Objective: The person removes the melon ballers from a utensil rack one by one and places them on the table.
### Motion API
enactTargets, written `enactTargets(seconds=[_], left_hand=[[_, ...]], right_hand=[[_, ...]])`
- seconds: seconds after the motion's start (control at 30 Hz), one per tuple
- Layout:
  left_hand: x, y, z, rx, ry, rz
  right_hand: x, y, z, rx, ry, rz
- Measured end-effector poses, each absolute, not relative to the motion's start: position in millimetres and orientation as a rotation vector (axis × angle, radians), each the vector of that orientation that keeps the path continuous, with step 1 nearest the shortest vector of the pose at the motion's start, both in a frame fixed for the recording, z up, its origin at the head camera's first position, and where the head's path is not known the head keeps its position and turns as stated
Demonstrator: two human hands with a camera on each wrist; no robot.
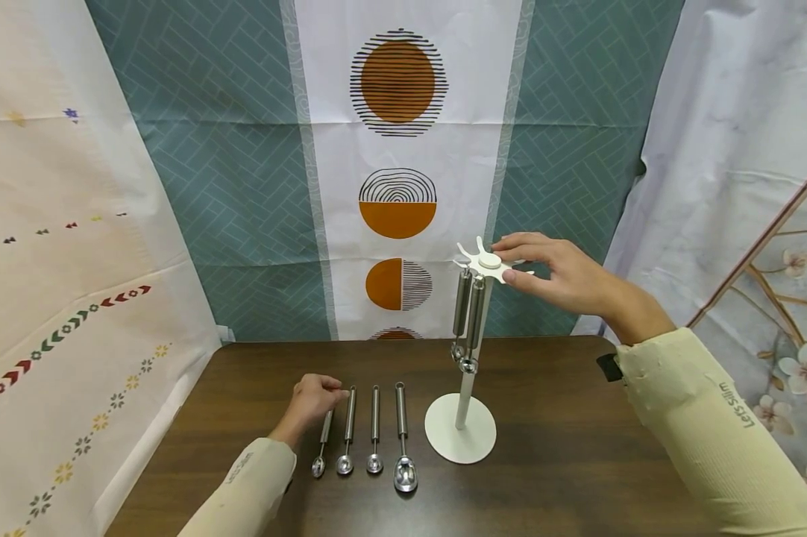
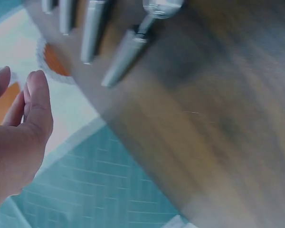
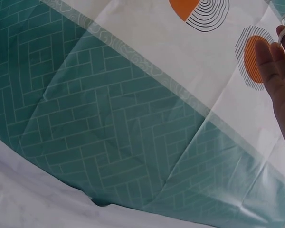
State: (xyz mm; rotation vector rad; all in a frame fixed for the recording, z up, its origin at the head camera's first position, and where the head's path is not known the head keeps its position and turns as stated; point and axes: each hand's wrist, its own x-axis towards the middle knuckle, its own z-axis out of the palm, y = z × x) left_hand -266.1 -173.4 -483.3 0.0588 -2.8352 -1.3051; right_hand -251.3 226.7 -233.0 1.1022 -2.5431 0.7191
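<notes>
My left hand (image 1: pixel 314 401) hovers by the handle end of the leftmost small metal scoop (image 1: pixel 318 467), fingers loosely bent. In the left wrist view, a gap separates the fingers (image 2: pixel 40 97) from the scoop handles (image 2: pixel 118 64). Beside it lie two round-bowled scoops (image 1: pixel 344 465) (image 1: pixel 374 463) and a larger oval scoop (image 1: pixel 405 474). My right hand (image 1: pixel 561 272) holds the hooked top of a white utensil stand (image 1: pixel 467 388), thumb on the near side and fingers on the far side. Two steel-handled utensils (image 1: pixel 462 302) (image 1: pixel 474 313) hang from its left hooks, their heads partly overlapping.
The stand's round base (image 1: pixel 460 447) rests on the dark wooden table (image 1: pixel 564 447), right of the scoops. A patterned cloth (image 1: pixel 229 186) hangs behind the table's back edge. Light curtains (image 1: pixel 732 164) hang on both sides.
</notes>
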Motion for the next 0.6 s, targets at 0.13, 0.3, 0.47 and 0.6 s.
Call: enactTargets(seconds=[0.13,0.3,0.47,0.6], left_hand=[[-265,-159,-470,0.02,-2.796,-1.462],[-264,-145,-459,-0.013,-2.758,-1.577],[-263,-136,-446,-0.066,-2.741,-1.623],[-263,-127,-431,-0.125,-2.719,-1.646]], right_hand=[[-251,227,-233,1.102,-2.539,0.721],[-252,226,-233,1.114,-2.534,0.734],[-253,225,-233,1.114,-2.54,0.728],[-252,226,-233,1.114,-2.534,0.709]])
